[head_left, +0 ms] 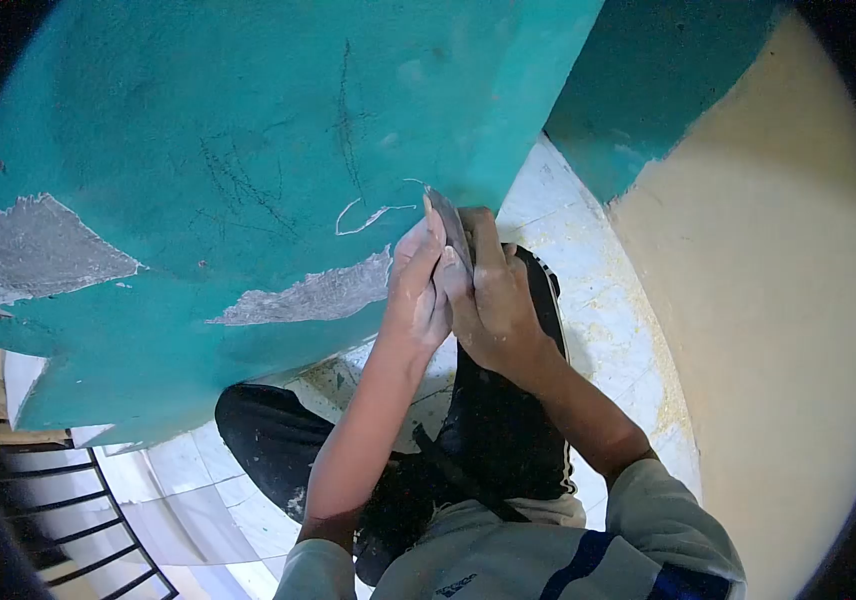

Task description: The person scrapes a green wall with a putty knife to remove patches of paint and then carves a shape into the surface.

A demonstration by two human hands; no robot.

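Observation:
Both of my hands meet in front of the teal wall (248, 120), above my bent knees. Between them is a thin, flat grey piece (451, 228), its pointed end up toward the wall. My left hand (420, 275) has its fingers pressed along one side of it and looks dusty with white powder. Wrapped round the other side, my right hand (493, 300) holds it too. Just left of the hands, a bare grey patch (313, 295) shows where paint is gone, with a thin white outlined chip mark (373, 217) above it.
Another bare grey patch (53, 250) is at the far left of the wall. Dark scribbles mark the paint. White floor tiles (598, 300) with yellowish crumbs lie beside a cream wall (778, 300). Black metal bars (113, 500) stand at lower left.

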